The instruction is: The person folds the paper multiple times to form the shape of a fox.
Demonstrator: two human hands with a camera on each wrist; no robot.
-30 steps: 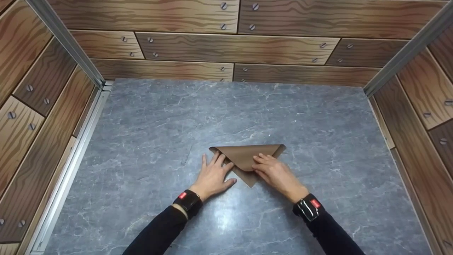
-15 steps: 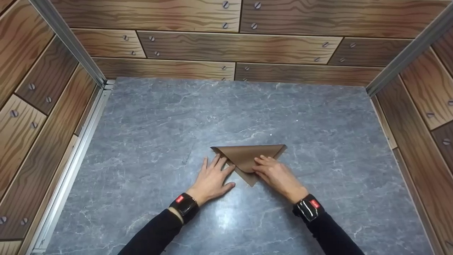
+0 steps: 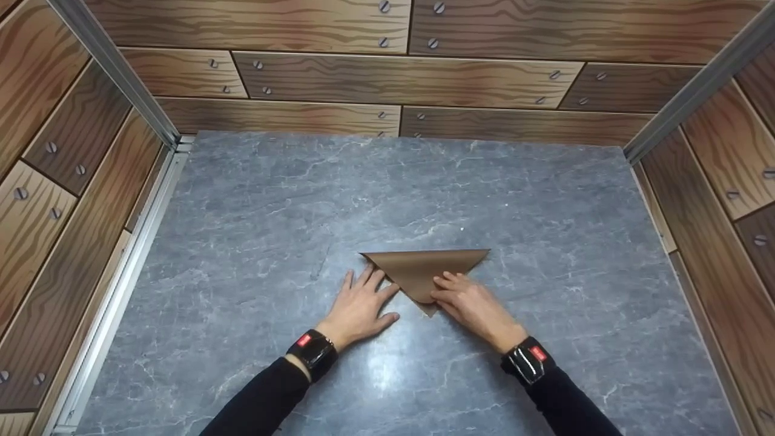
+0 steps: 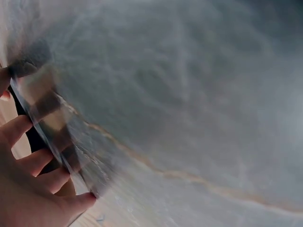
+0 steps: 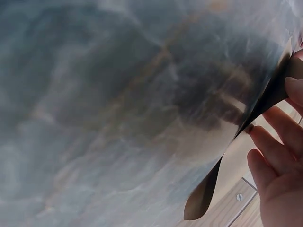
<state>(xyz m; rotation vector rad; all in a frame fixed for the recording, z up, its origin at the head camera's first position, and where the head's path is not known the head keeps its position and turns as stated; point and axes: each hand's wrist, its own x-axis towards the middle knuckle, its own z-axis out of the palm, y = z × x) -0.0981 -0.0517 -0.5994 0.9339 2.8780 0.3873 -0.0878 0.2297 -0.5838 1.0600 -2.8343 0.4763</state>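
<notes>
Pinching right hand (image 3: 476, 304): brown triangular folded paper sheet (image 3: 418, 270)
Spread left hand (image 3: 358, 306): touching sheet's left edge
Grey marbled counter (image 3: 266, 224): sheet well short of far edge

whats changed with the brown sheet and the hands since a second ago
The brown sheet is folded further toward the person, leaving less of its lower corner uncovered. The right hand, on the flap, moved slightly the same way. The left hand stays at the sheet's left edge.
</notes>
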